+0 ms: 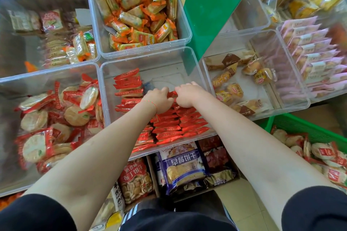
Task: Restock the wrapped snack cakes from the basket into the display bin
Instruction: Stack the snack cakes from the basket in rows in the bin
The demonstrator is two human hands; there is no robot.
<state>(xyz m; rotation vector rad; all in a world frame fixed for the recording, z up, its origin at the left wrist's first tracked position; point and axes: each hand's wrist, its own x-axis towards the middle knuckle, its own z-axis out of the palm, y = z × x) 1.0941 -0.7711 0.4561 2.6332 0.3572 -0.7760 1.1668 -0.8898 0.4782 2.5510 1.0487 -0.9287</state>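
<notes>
Here, left hand and right hand both pinching glossy red flat snack cakes inside clear plastic display bin

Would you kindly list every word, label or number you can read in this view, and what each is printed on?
"早餐饼干": blue biscuit bag on the shelf below the display bin.
Red biscuit bag beside it: large print, not legible with confidence.
Red snack cakes under the left hand and right hand: print too small.
Green box, pink packs, orange packs, basket goods: blurred.
</notes>
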